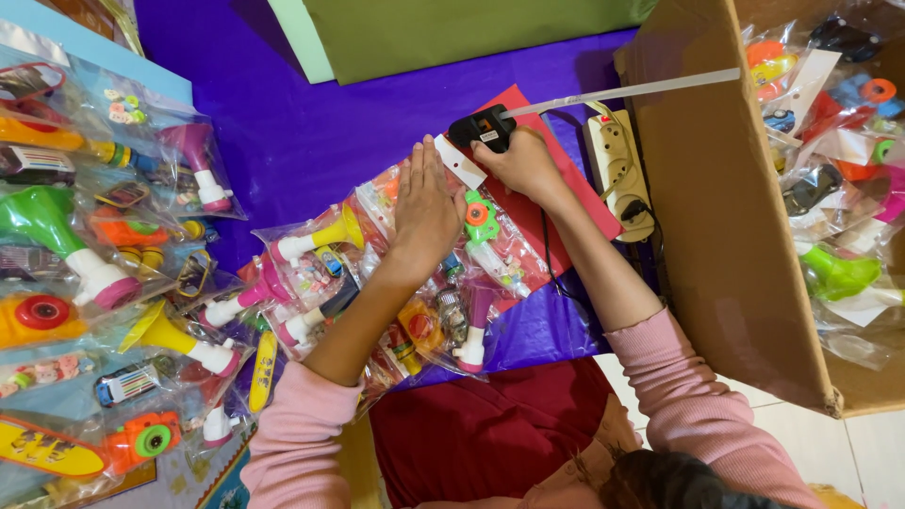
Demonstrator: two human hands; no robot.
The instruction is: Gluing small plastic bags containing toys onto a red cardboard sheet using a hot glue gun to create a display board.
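Pressing flat, fingers spread, the left hand [426,203] pins a clear plastic toy packet [490,247] on the red card [542,155]; the right hand [523,162] grips a black glue gun [483,127] at the packet's top; the packet looks light, crinkly and slippery, best held by its edges.

Purple cloth [311,123] spread over the floor; green sheet [452,33] at top; pale floor tiles [872,443] lower right

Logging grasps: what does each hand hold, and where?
Right hand grips the black glue gun by its handle; left hand lies flat on clear plastic toy bags, gripping nothing.
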